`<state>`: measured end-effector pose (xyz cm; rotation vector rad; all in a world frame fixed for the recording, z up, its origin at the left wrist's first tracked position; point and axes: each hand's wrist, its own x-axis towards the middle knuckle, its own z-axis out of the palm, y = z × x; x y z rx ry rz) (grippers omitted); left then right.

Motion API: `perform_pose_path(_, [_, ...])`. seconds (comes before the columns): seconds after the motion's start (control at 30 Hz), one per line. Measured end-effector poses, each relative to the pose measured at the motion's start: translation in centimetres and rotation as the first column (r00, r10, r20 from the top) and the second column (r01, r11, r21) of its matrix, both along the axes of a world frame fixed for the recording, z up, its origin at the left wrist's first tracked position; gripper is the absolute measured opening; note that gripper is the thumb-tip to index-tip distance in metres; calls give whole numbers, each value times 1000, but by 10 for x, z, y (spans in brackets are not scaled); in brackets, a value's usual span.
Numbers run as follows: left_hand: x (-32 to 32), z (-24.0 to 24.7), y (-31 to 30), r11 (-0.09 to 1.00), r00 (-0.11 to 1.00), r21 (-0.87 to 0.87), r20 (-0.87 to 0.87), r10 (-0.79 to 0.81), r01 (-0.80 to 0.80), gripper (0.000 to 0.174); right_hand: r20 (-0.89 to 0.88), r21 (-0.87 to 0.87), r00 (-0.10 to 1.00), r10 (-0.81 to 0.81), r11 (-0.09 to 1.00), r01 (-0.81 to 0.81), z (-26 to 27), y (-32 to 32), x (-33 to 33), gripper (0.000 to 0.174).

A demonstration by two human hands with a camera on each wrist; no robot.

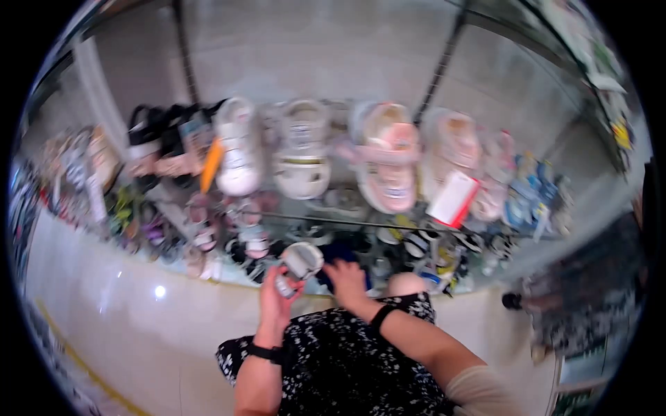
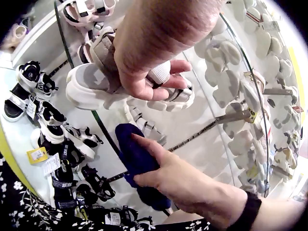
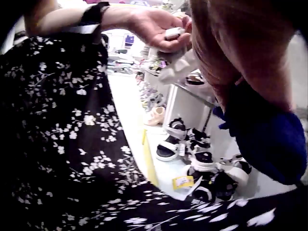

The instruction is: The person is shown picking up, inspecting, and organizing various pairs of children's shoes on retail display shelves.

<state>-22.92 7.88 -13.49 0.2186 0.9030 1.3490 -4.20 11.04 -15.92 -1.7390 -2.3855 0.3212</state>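
Fingers (image 2: 180, 66) of the left hand (image 1: 276, 295) curl round the sandal (image 1: 302, 259), gripping it by the straps; in my left wrist view their tips come out past a white band. The heel of that hand and the forearm hide much of the upper from me. Beside it, the right hand (image 1: 347, 279) grips the cloth (image 2: 137, 156), index finger and thumb lying over the bunched blue; I can't make out its other fingers, tucked out of sight. On my right wrist feed this hand is a dim shape running off the top, and it covers part of the sandal.

The sandal is held up before the shelf (image 1: 326, 221), near the cloth. From the left wrist, I see its long axis run nearly level across my view, chunky rounded end to the left, sole edge lowest. From the head, a rounded end slants up and right, away from the body. I can't tell toe from heel. The cloth's length slopes from upper left to lower right in the left wrist view.

Further out I get black sandals (image 2: 54, 114) with a yellow tag (image 2: 37, 155), then a white shoe (image 1: 237, 149) and pink shoes (image 1: 392, 163). Small shoes lower down blur on my head feed, and its dark rim cuts off the edges.
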Motion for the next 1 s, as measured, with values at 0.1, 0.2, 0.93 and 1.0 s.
perform_pose_path(0.1, [-1,-7,-2,999,999,31,18,-40,39,38,-349,-186,931,110,965,-184,-8,-14,15,53])
perform_pose_path(0.2, [-1,1,-6,999,999,17,-33,-31,31,37,-582,-228,813,30,953,-198,23,-10,35,50])
perform_pose_path(0.93, [5,12,-6,995,984,-11,-144,-103,103,27,-104,339,994,-26,939,60,17,176,63,34])
perform_pose_path(1.0, [3,12,-6,992,982,-31,-144,-123,119,26,-55,310,995,-87,946,100,6,188,61,29])
